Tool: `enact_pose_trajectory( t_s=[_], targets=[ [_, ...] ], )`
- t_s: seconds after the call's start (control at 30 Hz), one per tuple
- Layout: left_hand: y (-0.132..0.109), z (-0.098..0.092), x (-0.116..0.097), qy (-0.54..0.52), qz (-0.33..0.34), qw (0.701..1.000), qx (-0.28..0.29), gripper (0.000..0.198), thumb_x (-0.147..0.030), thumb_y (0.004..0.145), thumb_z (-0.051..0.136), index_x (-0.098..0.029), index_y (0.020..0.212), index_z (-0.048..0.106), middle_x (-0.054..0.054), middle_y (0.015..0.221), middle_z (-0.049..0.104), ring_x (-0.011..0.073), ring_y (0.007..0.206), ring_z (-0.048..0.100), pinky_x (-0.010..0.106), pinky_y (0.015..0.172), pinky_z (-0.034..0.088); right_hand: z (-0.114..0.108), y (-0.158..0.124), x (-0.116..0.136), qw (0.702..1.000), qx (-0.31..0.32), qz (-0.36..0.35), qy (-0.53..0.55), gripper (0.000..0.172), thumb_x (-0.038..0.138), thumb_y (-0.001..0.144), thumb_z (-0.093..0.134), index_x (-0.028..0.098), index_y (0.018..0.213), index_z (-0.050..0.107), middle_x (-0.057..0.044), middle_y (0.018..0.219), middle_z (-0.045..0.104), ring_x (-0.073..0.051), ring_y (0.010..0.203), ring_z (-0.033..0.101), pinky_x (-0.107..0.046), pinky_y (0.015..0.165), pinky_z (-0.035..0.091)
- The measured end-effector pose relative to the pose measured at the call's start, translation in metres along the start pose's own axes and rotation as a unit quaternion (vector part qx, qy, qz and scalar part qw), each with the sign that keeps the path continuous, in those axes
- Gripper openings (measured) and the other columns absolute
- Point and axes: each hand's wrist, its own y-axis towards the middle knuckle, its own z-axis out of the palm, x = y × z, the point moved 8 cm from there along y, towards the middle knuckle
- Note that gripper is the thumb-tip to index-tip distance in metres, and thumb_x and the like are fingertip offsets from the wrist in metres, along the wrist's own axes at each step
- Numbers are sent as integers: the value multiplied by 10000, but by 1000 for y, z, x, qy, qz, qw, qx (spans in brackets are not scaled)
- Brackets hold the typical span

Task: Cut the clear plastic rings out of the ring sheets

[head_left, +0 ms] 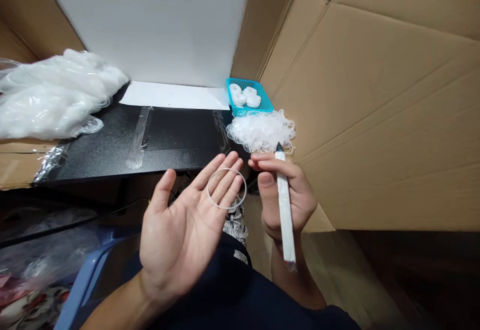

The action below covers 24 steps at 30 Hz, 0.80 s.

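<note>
My left hand is palm up and open, its fingers stretched out. A thin, clear ring lies across those fingers, with nothing gripping it. To its right, my right hand is closed on a slim white-wrapped tool with a dark pointed tip. The tip points up and away from me; I cannot tell exactly which kind of tool it is. Just beyond the right hand a loose heap of clear rings lies at the table's right end.
A turquoise basket holds several white bundles. On the left of the black table sits a large pile of clear rings. White paper runs along the back. Cardboard walls the right side. A blue plastic edge is lower left.
</note>
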Motion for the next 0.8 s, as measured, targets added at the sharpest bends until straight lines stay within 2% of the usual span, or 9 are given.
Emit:
enact_pose_trajectory(
  t_s=[0.1,0.17,0.37,0.6,0.8],
  targets=[
    [-4,2,-4,-9,10,1000,19,784,-541,1052,394,-124,1690,212,187,1603,505,301,1477,510,413,1192,473,-5,-10,-10,998,-17,59,20,186,220,999,632,298,1139,728,-34,1124,748,-207,1000,714,-415,930,588],
    [-5,3,-5,-11,13,999,36,795,-545,1054,397,-138,1699,175,178,1619,487,295,1491,491,410,1208,454,-3,-17,-19,993,0,108,37,149,252,1001,644,284,1119,728,-38,1108,738,-197,957,706,-386,889,585],
    [-5,3,-7,-3,25,997,76,784,-540,1064,394,-106,1689,207,206,1577,529,289,1481,500,392,1220,439,7,-28,-34,979,47,175,91,93,294,991,670,263,1054,730,-35,1045,721,-193,939,688,-354,869,557],
    [3,-4,-13,1,45,997,62,768,-523,1050,412,-78,1662,282,221,1581,519,304,1480,501,410,1217,446,17,-29,-40,968,87,208,107,97,304,991,679,269,1072,720,-18,1041,720,-161,907,675,-292,821,556],
    [22,-19,-13,5,49,999,21,777,-511,1041,411,-44,1650,289,256,1552,539,315,1441,546,399,1170,496,27,-25,-55,968,96,217,84,113,271,925,756,232,1008,690,2,946,700,-127,766,661,-241,699,555]
  ],
)
